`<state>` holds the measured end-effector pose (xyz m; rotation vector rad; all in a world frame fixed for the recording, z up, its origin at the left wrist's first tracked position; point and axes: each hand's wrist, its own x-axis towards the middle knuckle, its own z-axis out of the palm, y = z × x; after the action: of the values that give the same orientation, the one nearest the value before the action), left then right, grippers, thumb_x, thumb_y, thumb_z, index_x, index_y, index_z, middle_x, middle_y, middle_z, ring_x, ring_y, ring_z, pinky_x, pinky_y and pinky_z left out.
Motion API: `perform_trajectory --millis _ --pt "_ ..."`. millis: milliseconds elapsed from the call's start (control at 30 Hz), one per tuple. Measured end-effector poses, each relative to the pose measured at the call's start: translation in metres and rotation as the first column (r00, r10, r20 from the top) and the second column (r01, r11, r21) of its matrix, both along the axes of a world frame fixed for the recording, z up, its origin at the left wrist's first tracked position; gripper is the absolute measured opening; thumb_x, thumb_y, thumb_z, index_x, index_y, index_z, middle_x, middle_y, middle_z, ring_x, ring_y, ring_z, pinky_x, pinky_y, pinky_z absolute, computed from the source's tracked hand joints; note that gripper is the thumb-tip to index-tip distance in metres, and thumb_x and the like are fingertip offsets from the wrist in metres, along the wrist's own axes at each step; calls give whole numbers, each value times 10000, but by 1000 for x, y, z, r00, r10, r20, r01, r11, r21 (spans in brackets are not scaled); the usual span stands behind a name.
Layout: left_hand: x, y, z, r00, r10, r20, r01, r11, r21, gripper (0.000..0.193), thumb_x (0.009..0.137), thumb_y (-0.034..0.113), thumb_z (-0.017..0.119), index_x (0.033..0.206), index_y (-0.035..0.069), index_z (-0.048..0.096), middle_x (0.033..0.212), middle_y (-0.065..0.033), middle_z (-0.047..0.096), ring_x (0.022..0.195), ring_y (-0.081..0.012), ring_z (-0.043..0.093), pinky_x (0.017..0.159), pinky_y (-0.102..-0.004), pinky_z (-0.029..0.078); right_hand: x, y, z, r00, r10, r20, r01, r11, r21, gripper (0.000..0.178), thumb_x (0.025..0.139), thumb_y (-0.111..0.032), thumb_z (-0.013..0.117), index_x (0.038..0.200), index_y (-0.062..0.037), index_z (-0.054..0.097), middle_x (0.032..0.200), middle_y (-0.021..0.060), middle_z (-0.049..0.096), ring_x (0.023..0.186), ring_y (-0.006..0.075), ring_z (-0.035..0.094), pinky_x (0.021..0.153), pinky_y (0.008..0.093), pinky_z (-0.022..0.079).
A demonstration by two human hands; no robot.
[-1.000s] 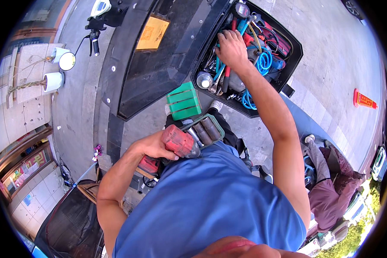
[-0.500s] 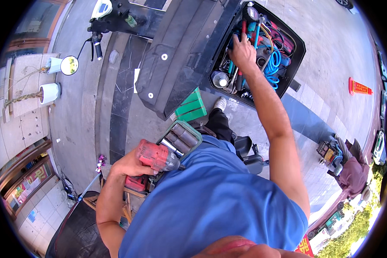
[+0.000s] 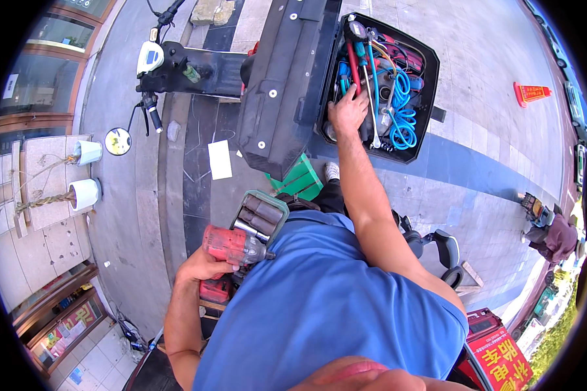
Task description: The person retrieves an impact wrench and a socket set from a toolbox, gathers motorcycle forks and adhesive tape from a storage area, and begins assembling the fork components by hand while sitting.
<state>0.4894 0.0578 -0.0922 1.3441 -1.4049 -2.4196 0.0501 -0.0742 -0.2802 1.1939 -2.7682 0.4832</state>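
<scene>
Under the right-hand fingers (image 3: 355, 98), a matt black plastic toolbox (image 3: 424, 78) holds glossy blue coiled hose (image 3: 403, 111); the left fingers (image 3: 223, 260) grip a scuffed red plastic impact wrench (image 3: 231, 244) beside dull metal sockets (image 3: 257, 217).

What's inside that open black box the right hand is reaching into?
The open black box holds a coiled blue hose, red-handled tools and cables. The right hand covers whatever lies beneath it.

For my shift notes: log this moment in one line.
left hand: grips red power tool | right hand: inside open toolbox
</scene>
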Motion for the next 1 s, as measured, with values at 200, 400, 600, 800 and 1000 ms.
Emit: perform_trajectory --millis 200,400,600,800,1000 --pt "0 -3 -17 1000 10 -24 -9 1000 3 502 682 -12 780 1158 27 623 1036 -41 679 977 -157 632 870 -334 503 -12 -4 9 984 -70 166 45 988 151 1002 706 -422 810 1478 -34 302 1298 247 462 1172 395 497 963 497 428" --pt "-5 -24 -9 999 -47 12 46 999 26 435 719 12 795 1123 37 636 1026 -14 670 963 -118 595 863 -316 486 -7 16 24 980 -54 191 26 989 146 699 788 -498 726 1299 -56 547 1208 226 485 1160 390 488 947 496 432" --pt "-3 -40 0 995 -97 -15 96 994 -48 431 726 16 798 1123 36 634 1021 -16 671 958 -123 597 867 -321 491 -21 -8 16 963 -125 239 68 971 231 651 848 -592 609 1253 -82 615 1252 252 488 1182 419 487 960 517 430" --pt "9 -39 -1 992 -127 -22 125 989 -82 422 725 30 805 1111 42 635 1006 -9 666 936 -120 592 841 -317 490 -34 -37 4 934 -196 299 127 964 235 646 870 -576 566 1271 -72 617 1331 241 531 1248 426 485 1045 517 372" --pt "15 -25 -12 998 -61 -7 61 997 -40 400 722 42 805 1083 47 633 968 3 653 899 -113 582 810 -314 484 -41 -8 24 963 9 268 -31 996 80 437 868 -416 600 1162 -110 705 1195 183 618 1197 374 520 997 494 402"
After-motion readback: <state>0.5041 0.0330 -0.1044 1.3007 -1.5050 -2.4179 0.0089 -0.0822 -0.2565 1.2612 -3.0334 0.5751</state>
